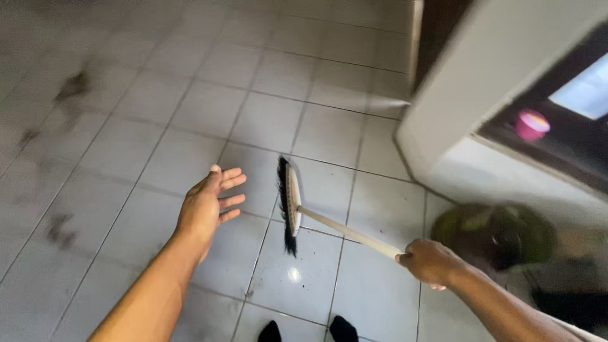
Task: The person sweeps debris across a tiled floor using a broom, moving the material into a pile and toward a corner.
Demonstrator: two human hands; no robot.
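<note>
Head camera looks down on the pale tiled floor (126, 152), where my right hand (430, 261) has its fingers clenched around the wooden handle of a broom (290, 204). The broom's black-bristled head rests on the tiles just ahead of my dark-socked feet (307, 330). My left hand (206, 206) hangs just left of the broom head, fingers released and spread, touching nothing. Right of the broom stands a white wall corner (437, 120), with a blurred green round thing (494, 234) near my right hand.

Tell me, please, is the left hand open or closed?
Open: the left hand has its fingers spread in the air, holding nothing, beside the broom.
</note>
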